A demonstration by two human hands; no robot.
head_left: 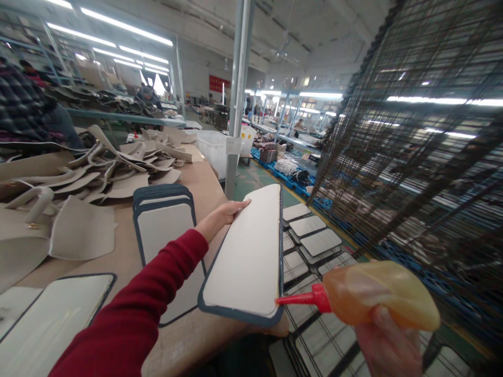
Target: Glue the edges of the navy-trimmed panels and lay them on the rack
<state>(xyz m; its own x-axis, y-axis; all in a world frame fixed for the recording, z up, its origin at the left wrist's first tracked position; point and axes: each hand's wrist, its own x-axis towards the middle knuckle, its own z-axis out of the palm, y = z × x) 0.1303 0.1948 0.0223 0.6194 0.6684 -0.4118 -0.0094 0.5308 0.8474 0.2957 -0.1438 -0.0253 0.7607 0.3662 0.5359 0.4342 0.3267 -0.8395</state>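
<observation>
My left hand (220,215), in a red sleeve, holds a long white panel with a dark blue rim (247,256) by its far left edge, tilted up off the table's edge. My right hand (387,343) is wrapped round a soft amber glue bottle (381,293) at the lower right. The bottle's red nozzle (298,299) touches the panel's near right corner, on the blue rim.
More blue-rimmed white panels (163,220) lie on the brown table (118,259), with beige cut pieces (98,173) heaped at the left. Wire racks (412,157) stand at the right, with panels (314,241) laid on a lower rack. A post (238,94) rises ahead; a person in plaid (23,104) is at the far left.
</observation>
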